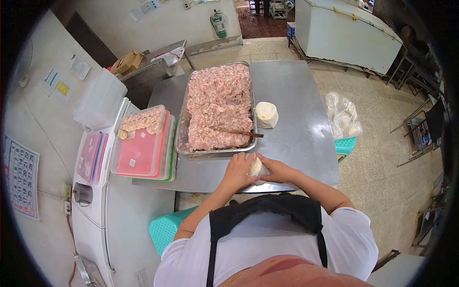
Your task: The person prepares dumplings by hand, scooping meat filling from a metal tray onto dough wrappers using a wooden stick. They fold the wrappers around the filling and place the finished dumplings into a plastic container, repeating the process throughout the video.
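Now the pale lump (pixel 256 168) lies right between both hands, left hand (pixel 236 170) cupped on its one side and right hand (pixel 276 171) curled against the other, equally near, with the meat tray (pixel 182 138) just beyond the fingertips

Commercial kitchen, steel table (pixel 296 119), meat tray (pixel 217 107), freezer (pixel 344 36)

Steel table (pixel 301 134) open at rt, meat tray (pixel 182 136) blocks fwd, wrapper stack (pixel 266 115) beside it, boxes (pixel 141 155) at left.
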Action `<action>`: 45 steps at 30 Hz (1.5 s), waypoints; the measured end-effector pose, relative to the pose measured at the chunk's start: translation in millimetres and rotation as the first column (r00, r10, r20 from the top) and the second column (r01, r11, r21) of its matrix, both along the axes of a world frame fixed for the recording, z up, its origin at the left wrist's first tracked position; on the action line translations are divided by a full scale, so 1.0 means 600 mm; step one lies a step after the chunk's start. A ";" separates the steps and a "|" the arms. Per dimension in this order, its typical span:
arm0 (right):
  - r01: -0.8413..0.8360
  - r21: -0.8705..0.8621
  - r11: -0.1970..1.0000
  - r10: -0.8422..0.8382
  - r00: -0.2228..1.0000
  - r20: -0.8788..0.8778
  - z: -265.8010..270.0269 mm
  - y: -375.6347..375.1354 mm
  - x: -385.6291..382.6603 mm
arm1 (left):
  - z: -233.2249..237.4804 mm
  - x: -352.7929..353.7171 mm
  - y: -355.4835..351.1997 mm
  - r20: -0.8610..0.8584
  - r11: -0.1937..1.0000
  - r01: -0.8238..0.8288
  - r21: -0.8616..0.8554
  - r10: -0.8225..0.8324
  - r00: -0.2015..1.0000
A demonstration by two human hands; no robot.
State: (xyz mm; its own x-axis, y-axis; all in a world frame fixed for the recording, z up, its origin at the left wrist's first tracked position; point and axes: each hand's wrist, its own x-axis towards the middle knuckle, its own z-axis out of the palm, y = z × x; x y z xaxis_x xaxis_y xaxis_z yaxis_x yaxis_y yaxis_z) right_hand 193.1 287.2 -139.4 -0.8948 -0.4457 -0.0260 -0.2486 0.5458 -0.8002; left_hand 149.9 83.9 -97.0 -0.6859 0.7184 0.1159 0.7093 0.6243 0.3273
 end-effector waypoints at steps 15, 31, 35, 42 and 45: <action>0.127 -0.059 0.990 -0.133 0.986 -0.104 0.029 -0.188 -0.025 | -0.053 -0.088 -0.161 0.425 0.978 -0.064 0.200 -0.027 0.905; 0.460 0.046 0.887 -0.448 0.880 -0.160 -0.043 -0.211 0.007 | -0.117 -0.067 -0.281 0.588 0.824 -0.383 0.417 0.076 0.805; 0.387 0.076 0.919 -0.326 0.855 -0.404 -0.050 -0.172 -0.058 | -0.158 -0.061 -0.270 0.811 0.603 -0.603 0.523 -0.134 0.570; 0.315 0.333 0.889 -0.127 0.868 -0.481 0.031 -0.166 -0.034 | -0.055 -0.045 -0.293 0.072 0.871 -0.226 0.437 0.216 0.974; 0.157 0.289 0.944 0.023 0.845 -0.534 0.032 -0.204 -0.053 | -0.047 -0.043 -0.257 0.100 0.887 -0.038 0.460 -0.009 0.995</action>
State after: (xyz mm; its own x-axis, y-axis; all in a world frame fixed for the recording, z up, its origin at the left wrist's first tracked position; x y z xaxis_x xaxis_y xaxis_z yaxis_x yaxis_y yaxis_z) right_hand 161.5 165.0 -120.4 -0.8395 -0.4327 0.3287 -0.5332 0.7725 -0.3448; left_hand 124.3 -70.5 -124.9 -0.7204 0.5903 0.3640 0.6515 0.3961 0.6470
